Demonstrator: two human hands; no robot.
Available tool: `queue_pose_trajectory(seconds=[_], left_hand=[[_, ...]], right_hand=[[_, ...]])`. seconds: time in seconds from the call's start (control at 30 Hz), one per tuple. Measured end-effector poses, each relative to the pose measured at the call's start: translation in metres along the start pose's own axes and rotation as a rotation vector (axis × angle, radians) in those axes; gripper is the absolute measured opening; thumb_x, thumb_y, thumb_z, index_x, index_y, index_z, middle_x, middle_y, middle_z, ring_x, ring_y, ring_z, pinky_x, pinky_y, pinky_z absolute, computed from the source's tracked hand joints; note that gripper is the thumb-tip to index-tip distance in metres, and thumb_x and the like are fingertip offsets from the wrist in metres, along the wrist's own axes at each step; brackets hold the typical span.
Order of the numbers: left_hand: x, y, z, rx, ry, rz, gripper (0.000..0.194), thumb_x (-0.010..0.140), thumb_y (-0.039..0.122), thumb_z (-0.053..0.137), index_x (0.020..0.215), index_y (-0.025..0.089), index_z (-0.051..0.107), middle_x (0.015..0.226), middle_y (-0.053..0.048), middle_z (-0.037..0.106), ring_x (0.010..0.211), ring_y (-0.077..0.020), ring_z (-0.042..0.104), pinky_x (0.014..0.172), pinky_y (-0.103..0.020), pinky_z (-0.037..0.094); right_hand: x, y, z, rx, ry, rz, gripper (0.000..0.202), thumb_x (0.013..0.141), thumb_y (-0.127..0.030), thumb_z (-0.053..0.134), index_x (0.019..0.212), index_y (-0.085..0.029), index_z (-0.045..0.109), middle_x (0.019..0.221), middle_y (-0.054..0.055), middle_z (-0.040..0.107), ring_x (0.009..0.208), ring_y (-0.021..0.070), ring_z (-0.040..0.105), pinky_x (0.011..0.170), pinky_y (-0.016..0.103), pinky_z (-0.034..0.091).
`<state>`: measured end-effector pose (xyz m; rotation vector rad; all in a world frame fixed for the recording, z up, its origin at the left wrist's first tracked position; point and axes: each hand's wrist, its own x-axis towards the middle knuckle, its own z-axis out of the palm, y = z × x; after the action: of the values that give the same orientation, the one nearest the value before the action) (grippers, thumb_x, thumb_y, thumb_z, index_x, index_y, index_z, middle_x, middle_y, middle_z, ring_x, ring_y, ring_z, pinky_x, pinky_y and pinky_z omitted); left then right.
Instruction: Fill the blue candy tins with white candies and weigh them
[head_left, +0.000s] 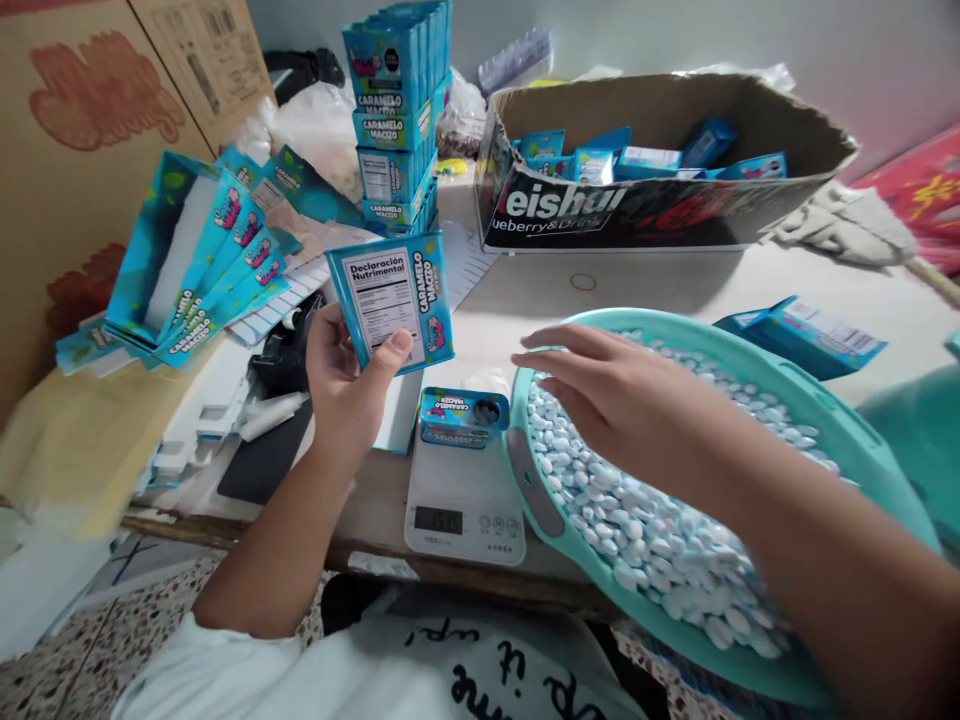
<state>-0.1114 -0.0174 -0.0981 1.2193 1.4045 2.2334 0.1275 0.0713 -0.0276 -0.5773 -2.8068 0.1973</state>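
My left hand point(349, 365) grips a flat blue candy box point(382, 295), thumb across its printed nutrition panel. With fingers stretched out, my right hand point(592, 375) hovers over the left rim of a turquoise basin point(870, 450), and I see nothing in it. Small white-and-pale-blue candies point(637, 510) lie heaped in the basin. Between the hands, a small blue candy box point(463, 415) rests on a white digital scale point(465, 500) with a lit-up number on its display.
Stacked blue boxes point(397, 120) stand at the back, beside a cut-open carton point(622, 215) with more boxes inside. Flattened blue packaging point(202, 270) fans out at left, near a large cardboard box point(97, 110). Another blue box point(810, 335) lies behind the basin.
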Motion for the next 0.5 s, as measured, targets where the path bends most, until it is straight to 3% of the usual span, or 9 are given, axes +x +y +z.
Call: queue_pose_trajectory(seconds=[0.1, 0.23, 0.33, 0.5], left_hand=[[0.0, 0.001, 0.0, -0.016, -0.005, 0.012, 0.043, 0.078, 0.051, 0.088, 0.099, 0.026, 0.061, 0.097, 0.0, 0.064, 0.093, -0.018, 0.066, 0.092, -0.035, 0.057], [0.0, 0.002, 0.002, -0.024, -0.008, 0.022, 0.04, 0.079, 0.048, 0.089, 0.099, 0.026, 0.062, 0.095, 0.001, 0.065, 0.092, -0.0171, 0.067, 0.09, -0.034, 0.058], [0.0, 0.002, 0.004, -0.02, -0.003, 0.019, 0.039, 0.078, 0.047, 0.089, 0.097, 0.027, 0.062, 0.092, 0.001, 0.066, 0.09, -0.0169, 0.068, 0.088, -0.034, 0.059], [0.0, 0.003, 0.005, -0.036, 0.01, -0.017, 0.039, 0.076, 0.045, 0.09, 0.095, 0.026, 0.062, 0.093, 0.002, 0.067, 0.092, -0.0169, 0.068, 0.089, -0.034, 0.059]], right_hand=[[-0.006, 0.017, 0.002, -0.137, -0.14, 0.074, 0.037, 0.102, -0.027, 0.045, 0.122, -0.015, 0.073, 0.124, 0.017, 0.07, 0.108, 0.0315, 0.069, 0.092, 0.05, 0.06], [-0.01, 0.025, 0.005, -0.126, -0.296, 0.129, 0.033, 0.1, -0.027, 0.047, 0.115, -0.014, 0.075, 0.122, 0.018, 0.069, 0.1, 0.0295, 0.07, 0.083, 0.045, 0.059], [-0.011, 0.023, 0.002, -0.093, -0.326, 0.142, 0.03, 0.099, -0.022, 0.048, 0.11, -0.016, 0.076, 0.114, 0.017, 0.07, 0.091, 0.0261, 0.069, 0.081, 0.043, 0.056], [-0.017, 0.031, 0.002, -0.083, -0.322, 0.155, 0.027, 0.098, -0.023, 0.049, 0.107, -0.019, 0.074, 0.105, 0.012, 0.073, 0.09, 0.0278, 0.069, 0.077, 0.043, 0.051]])
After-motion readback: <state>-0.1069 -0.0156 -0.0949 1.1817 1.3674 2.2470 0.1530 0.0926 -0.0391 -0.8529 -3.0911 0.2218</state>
